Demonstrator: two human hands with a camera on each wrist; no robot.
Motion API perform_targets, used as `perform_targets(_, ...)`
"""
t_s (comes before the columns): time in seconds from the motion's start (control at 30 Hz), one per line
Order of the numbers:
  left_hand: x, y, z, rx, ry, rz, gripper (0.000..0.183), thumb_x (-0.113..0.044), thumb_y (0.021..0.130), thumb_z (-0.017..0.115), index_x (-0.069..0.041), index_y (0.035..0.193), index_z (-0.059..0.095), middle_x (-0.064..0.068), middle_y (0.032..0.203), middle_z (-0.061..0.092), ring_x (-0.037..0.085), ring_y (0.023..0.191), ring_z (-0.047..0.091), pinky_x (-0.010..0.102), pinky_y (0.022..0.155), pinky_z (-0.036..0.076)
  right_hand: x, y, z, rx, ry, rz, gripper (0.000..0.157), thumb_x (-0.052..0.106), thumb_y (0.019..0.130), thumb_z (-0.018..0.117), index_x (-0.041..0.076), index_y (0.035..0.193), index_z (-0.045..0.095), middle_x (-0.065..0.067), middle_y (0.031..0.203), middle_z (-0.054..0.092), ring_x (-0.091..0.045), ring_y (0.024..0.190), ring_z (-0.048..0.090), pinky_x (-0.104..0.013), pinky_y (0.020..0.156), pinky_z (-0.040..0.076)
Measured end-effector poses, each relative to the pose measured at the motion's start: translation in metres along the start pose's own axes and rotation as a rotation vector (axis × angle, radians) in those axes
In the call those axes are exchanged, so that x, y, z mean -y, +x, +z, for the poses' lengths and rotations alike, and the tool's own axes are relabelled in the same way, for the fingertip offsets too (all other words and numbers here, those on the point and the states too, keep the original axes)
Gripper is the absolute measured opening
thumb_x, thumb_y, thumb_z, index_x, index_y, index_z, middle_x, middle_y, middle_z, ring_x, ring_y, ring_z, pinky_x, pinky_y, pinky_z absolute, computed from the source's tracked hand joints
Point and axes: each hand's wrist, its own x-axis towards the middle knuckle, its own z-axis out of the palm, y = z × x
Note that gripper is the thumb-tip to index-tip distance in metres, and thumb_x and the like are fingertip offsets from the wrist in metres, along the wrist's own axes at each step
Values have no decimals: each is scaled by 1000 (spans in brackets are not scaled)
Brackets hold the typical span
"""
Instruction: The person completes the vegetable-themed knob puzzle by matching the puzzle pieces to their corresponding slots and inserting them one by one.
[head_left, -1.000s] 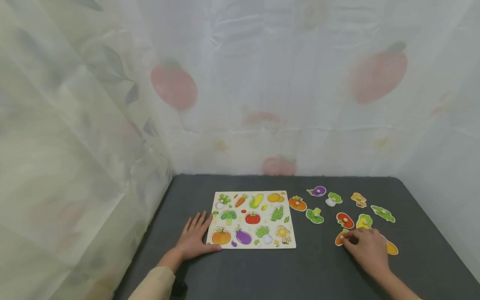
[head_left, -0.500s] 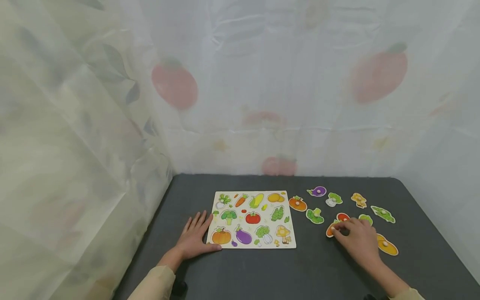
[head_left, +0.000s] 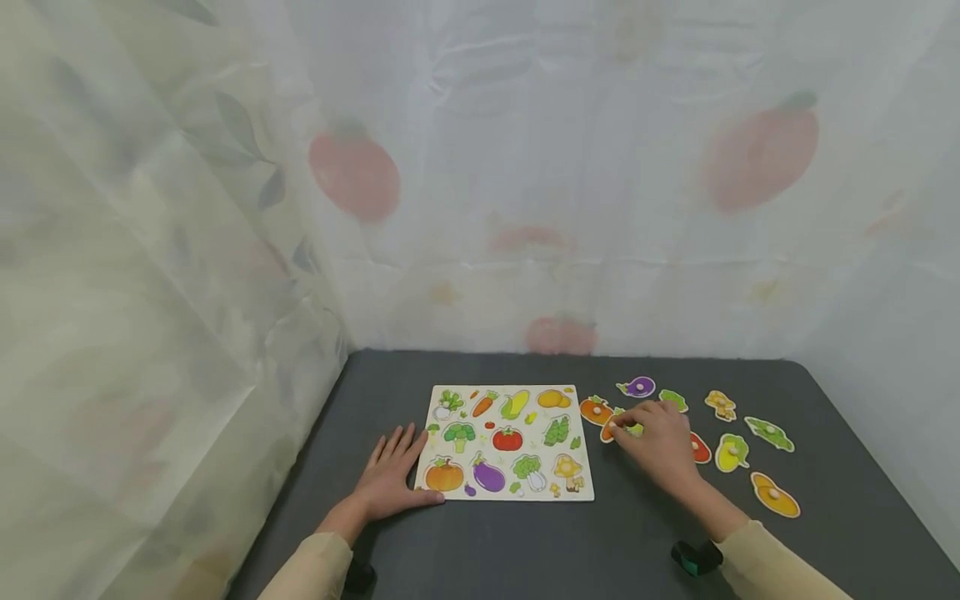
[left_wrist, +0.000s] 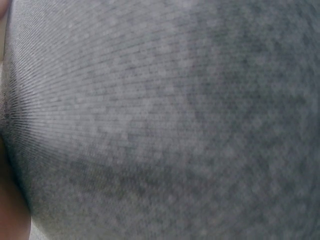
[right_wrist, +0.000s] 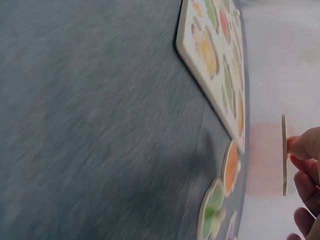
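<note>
The cream vegetable puzzle board (head_left: pixel 532 440) lies flat on the dark table. My left hand (head_left: pixel 393 483) rests at its left edge, fingers spread, with the thumb along the lower left corner. In my right hand (head_left: pixel 663 446), thumb and fingers pinch an orange, green-topped carrot puzzle piece (head_left: pixel 607 431) just right of the board. The right wrist view shows this piece (right_wrist: pixel 284 155) edge-on at the fingertips, above the table. Beneath it lie the pumpkin piece (head_left: pixel 595 409) and the broccoli piece (right_wrist: pixel 212 210), the latter mostly hidden by the hand in the head view.
Loose knobbed pieces lie on the right: eggplant (head_left: pixel 637 387), mushroom (head_left: pixel 722 405), pea pod (head_left: pixel 769 434), tomato (head_left: pixel 701 448), a yellow-green piece (head_left: pixel 732 452) and a yellow-orange one (head_left: pixel 776 495). A strawberry-print curtain (head_left: pixel 480 292) hangs behind the table. Grey surface fills the left wrist view.
My right hand has carried the carrot piece left and away from me, from among the loose pieces to near the board. The tomato and yellow-green pieces are uncovered. My left hand stays put.
</note>
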Motion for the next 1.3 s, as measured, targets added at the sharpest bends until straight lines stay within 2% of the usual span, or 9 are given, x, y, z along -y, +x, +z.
perform_targets(0.07,0,0,0,5,4,-3,121,-86,75,64,-21,166,18,11,171,11,35,157,2,58,123,-1,7,6,6,14,12,-8,10,25,83,85,16,83,80,0,88,68,-32,99,54,-58,88,39)
perform_targets(0.27,-1,-1,-1,-14,-9,16,120,-83,75,66,-18,166,21,13,170,14,37,156,6,61,122,1,28,22,22,51,34,-9,13,29,85,83,17,84,81,0,91,67,-28,97,52,-52,83,40)
perform_targets(0.4,-1,-2,-1,-21,-9,21,120,-83,76,66,-18,166,22,13,170,14,37,156,6,61,122,2,41,34,35,76,47,-7,12,29,86,83,17,86,82,0,90,67,-28,98,52,-54,88,41)
perform_targets(0.73,0,-4,2,-81,-49,67,118,-79,77,69,-14,165,25,19,168,19,41,155,10,62,121,2,71,61,65,180,96,64,16,34,89,80,19,91,82,1,95,66,-30,106,51,-53,92,39)
perform_targets(1.07,2,-1,4,-30,-13,16,121,-85,74,65,-19,166,20,10,171,12,35,157,4,58,123,-1,90,81,111,217,77,78,13,36,90,77,24,87,82,2,98,67,-27,104,50,-47,87,39)
perform_targets(1.3,1,-2,4,-59,-40,39,120,-82,75,68,-17,165,23,14,170,15,37,156,6,59,122,1,108,89,134,247,76,89,12,35,90,78,24,87,81,2,99,67,-26,102,49,-44,87,38)
